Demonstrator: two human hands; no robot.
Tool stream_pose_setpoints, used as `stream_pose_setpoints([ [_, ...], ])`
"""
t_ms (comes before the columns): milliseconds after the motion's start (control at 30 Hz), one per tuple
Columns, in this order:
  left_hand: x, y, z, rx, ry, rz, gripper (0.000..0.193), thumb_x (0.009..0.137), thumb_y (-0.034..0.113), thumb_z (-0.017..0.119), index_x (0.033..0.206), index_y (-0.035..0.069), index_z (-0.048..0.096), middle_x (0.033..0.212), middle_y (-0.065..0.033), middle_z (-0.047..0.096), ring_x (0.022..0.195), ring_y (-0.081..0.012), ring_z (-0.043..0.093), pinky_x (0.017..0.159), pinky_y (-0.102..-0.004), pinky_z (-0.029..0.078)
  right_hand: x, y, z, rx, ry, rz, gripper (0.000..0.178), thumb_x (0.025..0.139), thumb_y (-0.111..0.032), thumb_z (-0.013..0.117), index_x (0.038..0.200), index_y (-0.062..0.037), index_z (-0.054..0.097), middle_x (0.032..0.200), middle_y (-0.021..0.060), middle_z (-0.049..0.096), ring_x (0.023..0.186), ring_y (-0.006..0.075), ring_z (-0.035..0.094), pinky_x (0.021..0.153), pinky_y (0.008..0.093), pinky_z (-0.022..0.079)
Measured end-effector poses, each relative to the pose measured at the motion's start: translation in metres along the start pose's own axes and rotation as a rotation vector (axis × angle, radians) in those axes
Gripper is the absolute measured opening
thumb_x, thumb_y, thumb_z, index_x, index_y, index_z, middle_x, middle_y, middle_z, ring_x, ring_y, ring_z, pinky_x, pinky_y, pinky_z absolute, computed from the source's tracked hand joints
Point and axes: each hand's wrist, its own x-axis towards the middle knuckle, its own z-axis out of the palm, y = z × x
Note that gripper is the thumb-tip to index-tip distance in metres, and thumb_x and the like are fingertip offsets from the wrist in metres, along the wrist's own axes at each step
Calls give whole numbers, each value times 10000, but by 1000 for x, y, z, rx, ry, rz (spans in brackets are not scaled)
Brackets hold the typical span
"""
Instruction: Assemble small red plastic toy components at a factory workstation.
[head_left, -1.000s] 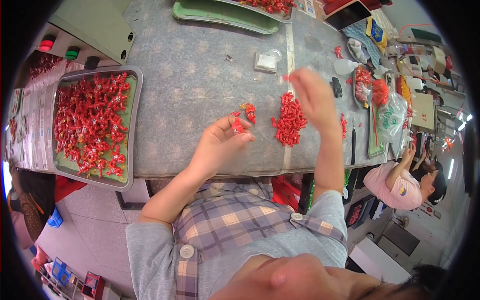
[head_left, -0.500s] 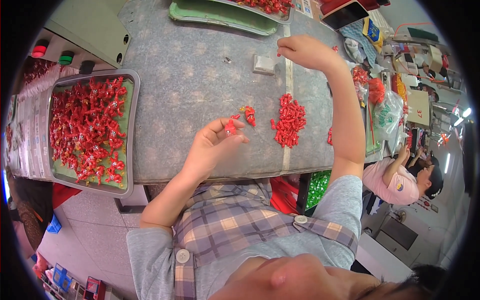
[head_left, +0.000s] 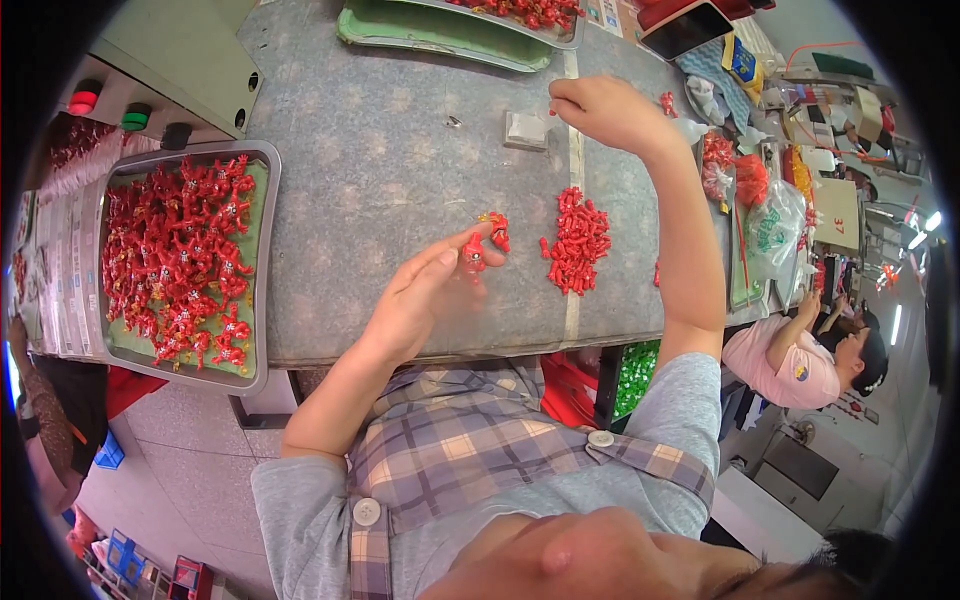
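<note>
My left hand (head_left: 408, 305) is closed at the fingertips around a small red figurine piece (head_left: 473, 252) with a dark-and-white mark. Right beyond those fingertips lies a red and gold figurine part (head_left: 498, 230). My right hand (head_left: 608, 112) is stretched far across the table in a pinch, a tiny red piece (head_left: 552, 112) showing under its fingertips. Beside and below that pinch sits a small square block with a whitish top (head_left: 526, 130). A heap of small red parts (head_left: 580, 243) lies between my forearms.
On the left is a metal tray (head_left: 262, 290) full of red figurines, below a machine box (head_left: 180, 60) with buttons. A green-lined tray (head_left: 440, 38) stands at the far edge. A phone (head_left: 687, 30) and plastic bags (head_left: 778, 225) are on the right, where a co-worker (head_left: 780, 355) sits.
My left hand has shifted right with the figurine piece, up to the red and gold part, and its fingers have straightened. My right hand has moved slightly left, still pinching.
</note>
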Motion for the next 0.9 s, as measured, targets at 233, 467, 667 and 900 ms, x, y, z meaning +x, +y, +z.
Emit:
stream_pose_setpoints([
  [233,-4,-1,3,6,42,-12,446,913,216,510,1296,6,418,1083,-101,581,834,-129,598,710,-256,507,-11,4,-3,114,71,12,234,851,-236,465,818,-20,548,744,179,582,736,369,555,666,452,421],
  [467,-4,-10,-3,29,23,-2,336,851,177,619,1145,32,548,998,-79,618,804,-142,614,680,-250,515,-48,-23,-4,361,242,-2,208,876,-207,496,852,-4,534,699,154,531,672,317,520,605,363,408],
  [667,-3,-13,5,19,35,-71,368,852,208,621,1158,13,559,886,-76,639,775,-135,613,680,-256,505,-117,-79,43,662,311,-248,84,823,-78,544,834,3,562,723,113,528,663,284,509,599,343,404],
  [900,-1,-19,13,206,52,-54,240,875,88,571,1106,26,595,932,-43,643,782,-69,580,673,-221,483,-131,-89,70,742,384,-268,61,786,-51,568,811,3,553,717,115,521,666,302,509,596,361,404],
])
